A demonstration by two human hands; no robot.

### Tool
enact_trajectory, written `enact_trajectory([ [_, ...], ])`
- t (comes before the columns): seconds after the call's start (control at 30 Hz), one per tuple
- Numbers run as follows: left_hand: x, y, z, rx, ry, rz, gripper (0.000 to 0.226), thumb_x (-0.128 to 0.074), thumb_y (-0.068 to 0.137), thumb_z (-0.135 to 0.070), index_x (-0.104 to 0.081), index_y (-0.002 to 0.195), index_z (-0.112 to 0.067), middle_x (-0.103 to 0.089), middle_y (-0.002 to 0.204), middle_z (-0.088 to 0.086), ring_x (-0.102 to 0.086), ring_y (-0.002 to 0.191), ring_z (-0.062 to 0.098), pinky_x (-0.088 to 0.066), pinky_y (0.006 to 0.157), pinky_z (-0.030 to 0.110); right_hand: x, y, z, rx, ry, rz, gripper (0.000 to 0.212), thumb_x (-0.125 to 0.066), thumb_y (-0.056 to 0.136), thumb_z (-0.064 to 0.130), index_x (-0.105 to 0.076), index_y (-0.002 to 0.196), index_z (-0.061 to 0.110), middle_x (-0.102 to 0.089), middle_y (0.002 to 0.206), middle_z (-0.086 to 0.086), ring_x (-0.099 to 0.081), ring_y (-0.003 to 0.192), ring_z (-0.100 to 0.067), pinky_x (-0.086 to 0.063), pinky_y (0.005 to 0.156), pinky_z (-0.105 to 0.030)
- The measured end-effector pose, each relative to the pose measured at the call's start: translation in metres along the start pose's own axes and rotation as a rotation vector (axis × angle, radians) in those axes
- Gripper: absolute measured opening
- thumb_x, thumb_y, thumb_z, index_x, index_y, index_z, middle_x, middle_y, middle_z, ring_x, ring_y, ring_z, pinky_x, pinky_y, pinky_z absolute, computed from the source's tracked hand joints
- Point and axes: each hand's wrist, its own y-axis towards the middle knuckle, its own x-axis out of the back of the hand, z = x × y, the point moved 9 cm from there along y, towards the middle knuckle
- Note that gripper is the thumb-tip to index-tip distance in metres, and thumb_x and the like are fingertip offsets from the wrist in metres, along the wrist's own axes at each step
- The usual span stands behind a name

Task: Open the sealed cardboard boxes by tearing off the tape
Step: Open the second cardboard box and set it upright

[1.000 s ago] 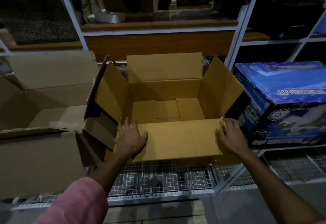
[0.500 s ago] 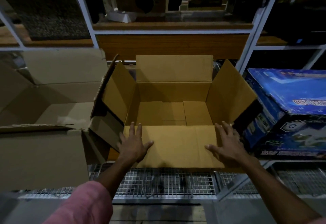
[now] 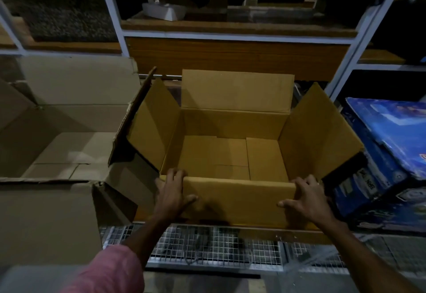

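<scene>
1. The open brown corrugated cardboard box [image 3: 232, 154] stood on the wire-mesh shelf deck [image 3: 214, 246] at the centre of the view, directly ahead of the person; its rear flap stood upright, its two side flaps leaned outward, and its interior was bare, with no tape visible on it
2. The near flap of the box [image 3: 239, 200] hung folded down over the front wall, a position judged to clear the opening and give access to the front edge
3. The left hand [image 3: 174, 194] grasped the left end of that front edge: its fingers were curled over the rim into the box and its thumb pressed the outer face of the flap
4. The right hand [image 3: 306, 197] grasped the right end likewise, with fingers hooked over the corner and thumb extended along the flap face
5. The symmetrical two-handed hold at opposite corners was judged to suit folding the flap flat or drawing the box forward; which was intended could not be determined
6. A larger grey-brown cardboard box [image 3: 60, 154], also open, stood just beside it on the left, its torn flap touching the left side flap
7. A blue printed carton [image 3: 387, 154] lay tilted on the right, close against the right side flap
8. A pink sleeve [image 3: 108, 272] covered the left upper arm
</scene>
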Motion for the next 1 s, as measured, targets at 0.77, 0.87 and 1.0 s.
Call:
enact_trajectory([
  [0.77, 0.110, -0.055, -0.103, -0.284, -0.078, -0.413, 0.051, -0.082, 0.079, -0.038, -0.046, 0.112, -0.025, -0.050, 0.118, -0.005, -0.047, 0.121, 0.036, -0.041, 0.099, 0.050, 0.141, -0.096, 0.015, 0.199, 0.030, -0.627, 0.071, -0.074, 0.063, 0.073, -0.067, 0.091, 0.008, -0.053, 0.091, -0.003, -0.053, 0.083, -0.027, -0.045, 0.078, -0.048],
  [0.87, 0.139, -0.067, -0.115, -0.327, -0.074, -0.453, 0.053, -0.080, 0.080, -0.039, -0.044, 0.116, -0.027, -0.047, 0.123, -0.005, -0.049, 0.121, 0.038, -0.044, 0.102, 0.060, 0.171, -0.109, 0.028, 0.208, 0.044, -0.643, 0.070, -0.068, 0.062, 0.071, -0.067, 0.095, 0.009, -0.052, 0.093, -0.002, -0.051, 0.088, -0.026, -0.045, 0.080, -0.049],
  [1.0, 0.192, -0.092, -0.137, -0.414, -0.068, -0.565, 0.053, -0.081, 0.080, -0.037, -0.050, 0.120, -0.021, -0.052, 0.124, 0.000, -0.046, 0.119, 0.039, -0.041, 0.103, 0.066, 0.216, -0.125, 0.055, 0.211, 0.072, -0.663, 0.070, -0.084, 0.059, 0.062, -0.068, 0.100, 0.008, -0.055, 0.095, -0.006, -0.052, 0.091, -0.030, -0.047, 0.077, -0.049],
])
